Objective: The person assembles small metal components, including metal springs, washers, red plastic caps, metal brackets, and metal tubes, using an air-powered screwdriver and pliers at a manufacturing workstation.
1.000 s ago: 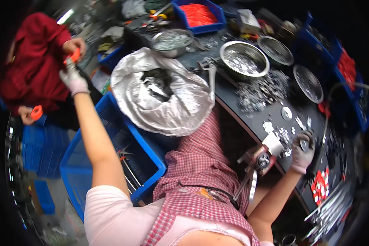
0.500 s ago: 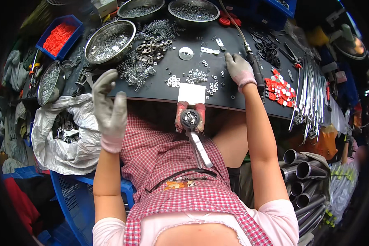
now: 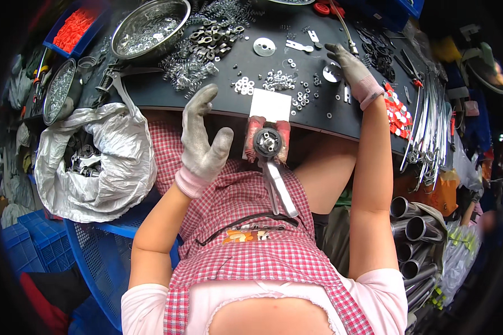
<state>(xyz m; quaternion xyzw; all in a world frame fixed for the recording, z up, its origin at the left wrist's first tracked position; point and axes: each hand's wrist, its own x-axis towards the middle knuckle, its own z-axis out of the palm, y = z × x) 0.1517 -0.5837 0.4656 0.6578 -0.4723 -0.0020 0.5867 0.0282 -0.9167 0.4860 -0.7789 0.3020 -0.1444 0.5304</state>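
Observation:
My left hand (image 3: pixel 202 142), in a grey glove, is raised over my lap with thumb and fingers apart and nothing in it. My gloved right hand (image 3: pixel 355 75) lies over the black body of a hand tool that hangs on a thin hose (image 3: pixel 346 29); its fingers are partly hidden and look closed round it. Beside this hand are a shiny metal disc (image 3: pixel 333 72) and a small slotted metal strip (image 3: pixel 347 95). Between my hands, a round black-and-silver part with a long metal lever (image 3: pixel 279 187) sits in a red-padded holder (image 3: pixel 255 125) at the table edge, below a white plate (image 3: pixel 271 104).
Loose washers (image 3: pixel 278 81), springs (image 3: pixel 187 70) and dark clips (image 3: pixel 213 40) lie on the black table (image 3: pixel 167 99). A metal bowl (image 3: pixel 181 22) stands far left. Red-and-white parts (image 3: pixel 397 111) and metal rods (image 3: pixel 428 139) lie at right. A white sack (image 3: pixel 53 184) of metal parts is left.
My left hand has come inward and down, towards the holder. My right hand has moved right onto the hose tool, uncovering the disc and strip. The whole view has shifted.

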